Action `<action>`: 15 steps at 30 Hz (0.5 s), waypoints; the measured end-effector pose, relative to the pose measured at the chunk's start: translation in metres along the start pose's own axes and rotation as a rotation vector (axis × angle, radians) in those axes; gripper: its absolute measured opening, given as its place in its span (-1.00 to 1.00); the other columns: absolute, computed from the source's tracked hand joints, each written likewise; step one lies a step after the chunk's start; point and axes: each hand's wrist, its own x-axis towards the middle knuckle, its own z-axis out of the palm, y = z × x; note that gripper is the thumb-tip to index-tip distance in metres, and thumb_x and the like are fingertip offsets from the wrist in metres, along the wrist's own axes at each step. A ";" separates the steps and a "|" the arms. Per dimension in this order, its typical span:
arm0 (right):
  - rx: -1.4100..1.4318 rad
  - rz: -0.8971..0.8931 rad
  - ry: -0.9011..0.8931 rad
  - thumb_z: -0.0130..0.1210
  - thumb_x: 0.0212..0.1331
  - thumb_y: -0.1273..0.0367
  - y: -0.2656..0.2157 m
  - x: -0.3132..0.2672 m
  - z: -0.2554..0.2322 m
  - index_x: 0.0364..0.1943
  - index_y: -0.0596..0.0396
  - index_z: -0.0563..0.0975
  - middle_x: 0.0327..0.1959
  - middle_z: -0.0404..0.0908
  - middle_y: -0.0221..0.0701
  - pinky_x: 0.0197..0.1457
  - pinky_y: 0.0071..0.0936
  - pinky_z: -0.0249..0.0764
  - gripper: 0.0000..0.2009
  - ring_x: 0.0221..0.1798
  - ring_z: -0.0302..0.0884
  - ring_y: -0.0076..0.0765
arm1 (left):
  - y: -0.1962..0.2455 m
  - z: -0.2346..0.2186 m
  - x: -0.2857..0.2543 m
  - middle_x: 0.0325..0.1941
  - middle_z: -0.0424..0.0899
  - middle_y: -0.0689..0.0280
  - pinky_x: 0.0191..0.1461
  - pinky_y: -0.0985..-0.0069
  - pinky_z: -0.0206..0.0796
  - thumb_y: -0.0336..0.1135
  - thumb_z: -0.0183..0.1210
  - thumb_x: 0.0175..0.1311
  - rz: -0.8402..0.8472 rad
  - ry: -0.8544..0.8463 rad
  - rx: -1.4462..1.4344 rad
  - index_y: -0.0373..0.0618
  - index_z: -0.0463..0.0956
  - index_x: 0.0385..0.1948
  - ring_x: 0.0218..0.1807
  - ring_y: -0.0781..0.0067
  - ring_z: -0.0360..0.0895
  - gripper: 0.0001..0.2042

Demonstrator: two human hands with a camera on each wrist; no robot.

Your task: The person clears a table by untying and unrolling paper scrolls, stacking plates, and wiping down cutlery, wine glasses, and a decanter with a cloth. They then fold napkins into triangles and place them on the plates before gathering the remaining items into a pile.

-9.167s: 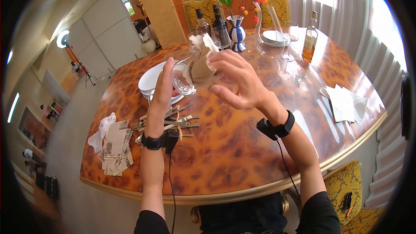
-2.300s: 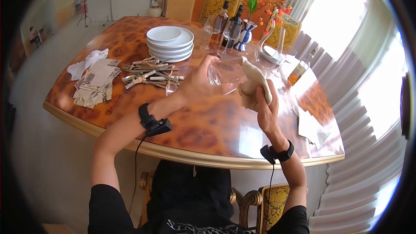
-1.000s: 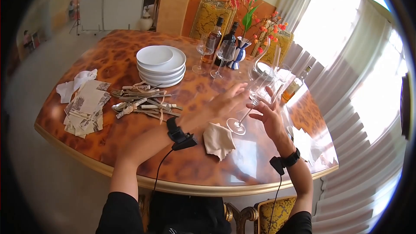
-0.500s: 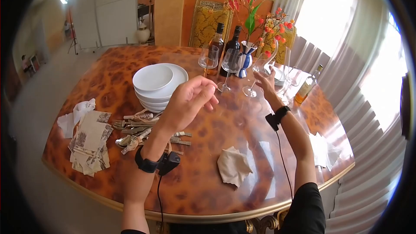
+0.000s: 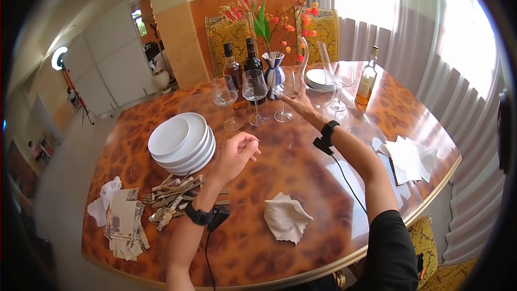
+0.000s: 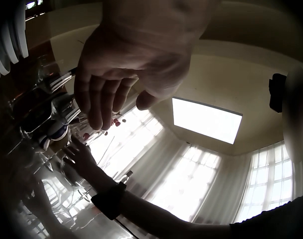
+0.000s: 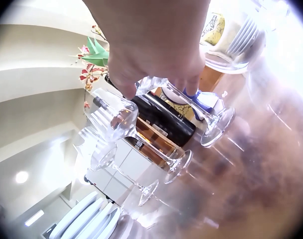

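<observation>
My right hand (image 5: 301, 106) grips the bowl of a wine glass (image 5: 284, 115), whose foot rests on the table, right of two more wine glasses (image 5: 254, 87) (image 5: 224, 92). In the right wrist view, the hand (image 7: 151, 50) covers much of that bowl, with the stem and foot (image 7: 218, 128) visible below. Holding nothing, my left hand (image 5: 234, 159) hovers right of the white plates (image 5: 186, 148); its fingers hang loosely bent in the left wrist view (image 6: 126, 64). A crumpled beige cloth (image 5: 287, 217) lies near the table's front.
Tied cutlery (image 5: 175, 199) and printed papers (image 5: 126, 223) lie at left. Behind the glasses stand two dark bottles (image 5: 251, 64) and a striped vase (image 5: 274, 75). A decanter (image 5: 320, 94), another glass (image 5: 343, 78) and an amber bottle (image 5: 366, 81) stand right, above white napkins (image 5: 407, 159).
The cloth has gone from my right hand onto the table. My left hand has released the glass and drawn back leftward; my right hand has carried it upright beside the others. The head view has turned.
</observation>
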 end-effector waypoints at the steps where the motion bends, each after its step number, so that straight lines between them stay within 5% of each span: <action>1: -0.018 -0.023 0.053 0.36 -0.03 0.03 -0.009 -0.005 -0.011 0.42 0.19 -0.05 0.24 0.36 0.09 0.23 -0.17 0.40 0.04 0.21 0.46 0.02 | -0.006 0.005 0.009 -0.31 0.69 0.21 -0.19 0.57 0.49 -0.28 0.06 0.43 -0.019 -0.038 0.027 -0.30 0.49 -0.11 -0.32 0.52 0.62 -0.76; 2: -0.034 -0.052 0.106 0.32 0.03 0.04 -0.021 -0.008 -0.021 0.41 0.19 0.02 0.25 0.36 0.05 0.23 -0.16 0.40 -0.04 0.21 0.45 0.04 | -0.009 0.009 0.015 -0.31 0.69 0.21 -0.19 0.57 0.49 -0.28 0.06 0.43 -0.007 -0.044 0.039 -0.30 0.49 -0.11 -0.32 0.52 0.62 -0.76; 4: -0.415 -0.474 0.402 0.20 0.15 0.22 -0.046 -0.006 -0.054 0.28 0.20 0.22 0.18 0.38 -0.02 0.30 -0.12 0.32 -0.34 0.25 0.34 0.15 | -0.010 0.018 0.022 -0.30 0.69 0.20 -0.19 0.56 0.50 -0.31 0.06 0.42 -0.013 -0.114 0.033 -0.30 0.50 -0.11 -0.33 0.51 0.63 -0.78; 7: -0.662 -0.610 0.751 0.16 0.17 0.24 -0.045 0.041 -0.090 0.29 0.20 0.17 0.18 0.38 0.09 0.29 -0.06 0.31 -0.35 0.24 0.35 0.23 | -0.014 0.026 0.033 -0.29 0.69 0.18 -0.19 0.56 0.52 -0.33 0.07 0.42 -0.025 -0.159 -0.036 -0.29 0.48 -0.08 -0.32 0.49 0.64 -0.79; 8: -0.655 -0.608 0.772 0.16 0.17 0.24 -0.039 0.057 -0.095 0.29 0.20 0.17 0.18 0.38 0.09 0.29 -0.06 0.31 -0.35 0.24 0.35 0.23 | -0.016 0.029 0.039 -0.29 0.69 0.18 -0.19 0.55 0.52 -0.34 0.07 0.42 -0.044 -0.164 -0.085 -0.29 0.47 -0.07 -0.32 0.49 0.64 -0.79; 10: -0.436 -0.257 0.448 0.14 0.20 0.20 -0.032 0.078 -0.103 0.30 0.21 0.13 0.09 0.44 0.18 0.21 0.03 0.36 -0.33 0.13 0.43 0.35 | -0.018 0.039 0.052 -0.28 0.69 0.18 -0.21 0.55 0.52 -0.35 0.07 0.42 -0.027 -0.160 -0.076 -0.29 0.45 -0.05 -0.33 0.49 0.63 -0.79; 14: -0.530 -0.084 0.307 0.02 0.29 0.24 -0.018 0.086 -0.101 0.05 0.19 0.25 -0.10 0.51 0.19 0.04 0.13 0.38 -0.61 -0.02 0.49 0.34 | -0.022 0.056 0.081 -0.30 0.68 0.21 -0.24 0.58 0.48 -0.35 0.09 0.39 0.106 -0.128 0.089 -0.30 0.44 -0.07 -0.32 0.51 0.63 -0.78; 15: -0.521 -0.160 0.358 -0.04 0.32 0.29 -0.013 0.082 -0.100 -0.03 0.16 0.27 -0.14 0.52 0.15 0.00 0.13 0.39 -0.72 -0.04 0.50 0.33 | -0.027 0.058 0.091 -0.30 0.68 0.23 -0.26 0.59 0.47 -0.35 0.10 0.37 0.111 -0.104 0.096 -0.29 0.44 -0.07 -0.33 0.53 0.63 -0.78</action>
